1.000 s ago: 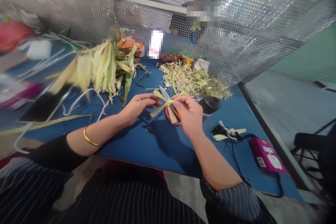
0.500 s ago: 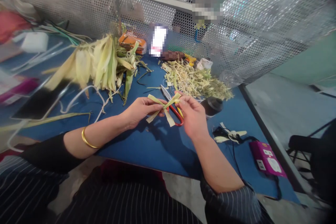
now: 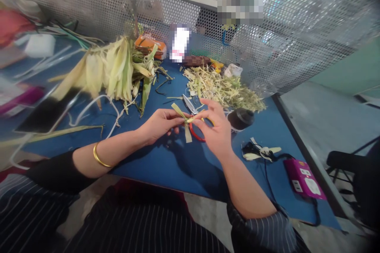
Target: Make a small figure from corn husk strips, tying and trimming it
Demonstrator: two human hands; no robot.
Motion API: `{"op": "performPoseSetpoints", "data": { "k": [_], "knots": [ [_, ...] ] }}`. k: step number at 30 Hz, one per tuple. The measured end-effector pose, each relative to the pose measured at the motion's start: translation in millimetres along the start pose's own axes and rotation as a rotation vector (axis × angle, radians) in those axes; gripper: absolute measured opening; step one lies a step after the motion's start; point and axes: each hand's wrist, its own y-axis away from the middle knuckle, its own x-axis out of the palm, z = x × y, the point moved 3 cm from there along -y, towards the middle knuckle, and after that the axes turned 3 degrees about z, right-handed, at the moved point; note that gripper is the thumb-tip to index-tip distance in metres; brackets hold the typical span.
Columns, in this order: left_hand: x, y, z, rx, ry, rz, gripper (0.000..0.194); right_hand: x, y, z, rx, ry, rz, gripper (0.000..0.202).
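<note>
Between my hands is a small knotted piece of pale green corn husk, its flat ends sticking out up and down. My left hand pinches it near the middle, thumb on top. From the other side, my right hand holds it between thumb and fingertips, with the index finger raised. Scissors with red and yellow handles lie on the blue table just behind, partly covered by my right hand. A black spool of thread stands right of that hand.
A bundle of corn husks lies at the back left, near a dark phone and a white cable. Husk scraps are heaped behind the scissors. A purple box with black cord sits at right. Perforated metal sheeting borders the back.
My right hand has shifted its pinch from the husk's upper right end towards the knot, lifting its index finger. The husk piece has turned, and fewer of its ends show. My left hand stays put.
</note>
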Motion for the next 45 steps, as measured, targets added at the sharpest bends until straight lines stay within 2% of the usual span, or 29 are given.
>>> {"op": "performPoseSetpoints", "data": {
  "k": [2, 5, 15, 25, 30, 35, 37, 39, 42, 43, 45],
  "knots": [
    [-0.4, 0, 1, 0.004, -0.031, 0.009, 0.03, 4, 0, 2, -0.059, 0.076, 0.063, 0.004],
    [0.2, 1, 2, -0.001, -0.048, 0.034, 0.028, 8, 1, 0, -0.087, 0.12, 0.088, 0.004],
    [2.1, 2, -1, -0.062, -0.007, 0.038, 0.026, 10, 0, -4, 0.061, -0.044, 0.106, 0.008],
    [2.4, 2, 0, -0.042, 0.007, 0.05, 0.021, 10, 1, -4, 0.065, -0.064, 0.122, 0.007],
    [3.0, 1, 0, -0.02, -0.024, 0.055, 0.021, 11, 2, -5, 0.152, -0.168, 0.129, 0.008],
    [-1.5, -2, -1, 0.008, -0.08, 0.003, 0.025, 13, 3, -18, 0.366, -0.468, 0.053, 0.008],
    [-8.5, -4, -3, 0.043, -0.158, -0.052, 0.028, 14, 4, -23, 0.434, -0.584, 0.007, 0.009],
    [-19.3, -7, -8, 0.148, -0.344, -0.162, 0.029, 14, 4, -27, 0.469, -0.661, -0.036, 0.011],
    [-35.5, -7, -21, 0.396, -0.853, -0.39, 0.028, 14, 5, -30, 0.496, -0.711, -0.084, 0.012],
    [-39.6, -8, -23, 0.421, -1.006, -0.43, 0.028, 14, 5, -31, 0.502, -0.722, -0.097, 0.013],
    [-44.6, -8, -23, 0.407, -1.228, -0.407, 0.027, 14, 5, -31, 0.508, -0.743, -0.11, 0.013]
  ]
}}
